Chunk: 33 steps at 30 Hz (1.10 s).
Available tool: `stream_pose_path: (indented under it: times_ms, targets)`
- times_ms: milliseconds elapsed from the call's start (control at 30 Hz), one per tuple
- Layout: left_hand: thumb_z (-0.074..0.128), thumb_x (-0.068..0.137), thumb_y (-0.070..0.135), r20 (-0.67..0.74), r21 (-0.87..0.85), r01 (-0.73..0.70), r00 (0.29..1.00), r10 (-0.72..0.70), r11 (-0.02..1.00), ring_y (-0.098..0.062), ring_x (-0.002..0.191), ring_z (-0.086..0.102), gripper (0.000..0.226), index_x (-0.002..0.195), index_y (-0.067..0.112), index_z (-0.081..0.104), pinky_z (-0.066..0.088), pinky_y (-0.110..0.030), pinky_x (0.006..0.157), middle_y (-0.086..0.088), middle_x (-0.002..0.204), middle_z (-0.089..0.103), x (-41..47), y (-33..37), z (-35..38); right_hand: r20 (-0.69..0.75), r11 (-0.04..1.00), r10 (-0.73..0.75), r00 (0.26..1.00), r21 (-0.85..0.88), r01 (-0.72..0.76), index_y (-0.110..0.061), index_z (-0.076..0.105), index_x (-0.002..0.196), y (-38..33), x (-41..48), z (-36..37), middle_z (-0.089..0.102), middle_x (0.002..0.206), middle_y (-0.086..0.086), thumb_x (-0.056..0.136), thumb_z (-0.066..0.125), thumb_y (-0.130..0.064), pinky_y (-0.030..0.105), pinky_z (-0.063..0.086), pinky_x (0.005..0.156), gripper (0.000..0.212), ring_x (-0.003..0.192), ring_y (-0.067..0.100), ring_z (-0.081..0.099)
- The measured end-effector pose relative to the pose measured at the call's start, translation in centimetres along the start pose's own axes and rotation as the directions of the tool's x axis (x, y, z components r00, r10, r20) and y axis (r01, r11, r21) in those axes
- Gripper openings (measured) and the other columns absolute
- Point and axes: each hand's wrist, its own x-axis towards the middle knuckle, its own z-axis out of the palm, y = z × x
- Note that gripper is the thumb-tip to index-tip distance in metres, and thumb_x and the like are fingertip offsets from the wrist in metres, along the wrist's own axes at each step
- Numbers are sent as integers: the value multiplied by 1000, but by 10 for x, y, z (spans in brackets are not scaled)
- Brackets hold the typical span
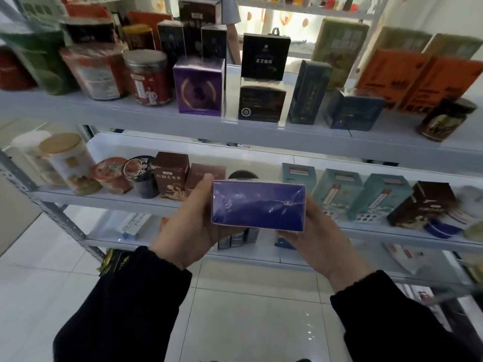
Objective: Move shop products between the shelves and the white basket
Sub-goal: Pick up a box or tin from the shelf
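Sleeves (125,309) of dark cloth came nearest the camera, and past them both hands carried the task's thing, a purple box (257,205) in glossy wrap. The left hand (190,218) gripped its left end, thumb over the top edge and fingers curled beneath. The right hand (318,231) clasped the right end from below, its fingers mostly hidden under the box. Holding it by the ends probably kept the slippery wrap from sliding and the long face level for setting down. Just beyond the grip ran the middle shelf (104,201), with brown cartons (171,176) to the left and teal cartons (339,192) to the right. Above and beyond the grip, on the upper shelf (78,111), a matching purple carton (200,87) stood beside a narrow gap, which looked a likely home. No white basket showed.
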Motion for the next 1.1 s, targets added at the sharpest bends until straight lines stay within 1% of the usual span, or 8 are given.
stream_pose_path:
  times_ms: [133, 200, 267, 467, 600, 733, 933, 1100]
  targets:
    - [94, 57, 53, 157, 80, -102, 984, 89, 992, -24, 107, 73, 75, 118, 16, 73, 61, -31, 82, -10, 119, 74, 7, -10, -17, -117, 998, -54, 992, -35, 50, -12, 58, 138, 4, 5, -7, 63, 138, 17, 67, 91, -52, 51, 53, 105, 88, 133, 36, 56]
    - [96, 56, 46, 64, 35, -124, 990, 122, 992, -21, 101, 74, 70, 114, 15, 73, 61, -29, 78, -10, 114, 76, 11, -14, -22, -178, 998, -69, 982, -19, 67, -17, 61, 129, 4, 4, -9, 69, 130, 10, 93, 72, -41, 47, 58, 97, 45, 130, 31, 60]
    - [81, 73, 40, -69, 10, -149, 986, 149, 989, -19, 94, 75, 48, 113, 13, 72, 61, -27, 76, -7, 107, 77, 16, -17, -26, -236, 997, -79, 968, 5, 83, -20, 64, 122, 0, 4, -13, 74, 120, 3, 106, 53, -38, 54, 58, 93, 27, 118, 25, 68]
    - [60, 100, 19, -314, 162, -199, 918, 242, 966, -22, 97, 76, 24, 122, 13, 58, 62, -30, 77, -8, 109, 76, 29, -34, -22, -255, 995, -86, 963, -77, 69, -14, 65, 118, -4, 9, -30, 74, 118, 7, 107, 53, -22, 62, 56, 94, 18, 121, 30, 67]
    - [59, 103, 17, -352, 158, -159, 913, 206, 975, -27, 99, 75, 19, 122, 15, 61, 61, -33, 80, -14, 114, 73, 39, -43, -16, -180, 997, -26, 983, -76, 12, -22, 65, 126, -11, 18, -44, 74, 119, 0, 98, 63, -25, 53, 60, 92, 27, 114, 23, 70]
    - [53, 106, 31, -341, 262, -76, 925, 166, 962, -36, 90, 75, 22, 126, 27, 61, 62, -44, 81, -12, 101, 75, 46, -47, 3, -180, 994, 49, 983, -91, -66, -28, 73, 110, -22, 30, -54, 76, 104, 1, 108, 51, -27, 48, 62, 86, 22, 100, 26, 73]
    - [35, 106, 52, -250, 502, 95, 968, 40, 859, -30, 71, 75, 32, 121, 33, 57, 59, -34, 57, -5, 93, 77, 52, -53, 28, -261, 978, 199, 944, -14, -210, -19, 74, 107, -37, 48, -65, 80, 99, 11, 100, 53, -57, 55, 61, 80, 44, 85, 33, 78]
    - [55, 90, 57, -228, 494, 137, 973, -24, 859, -25, 75, 74, 40, 122, 33, 56, 61, -36, 62, -2, 100, 77, 59, -59, 31, -228, 969, 239, 944, -9, -247, -18, 69, 117, -39, 60, -82, 79, 104, 10, 98, 56, -54, 51, 63, 76, 43, 91, 33, 78]
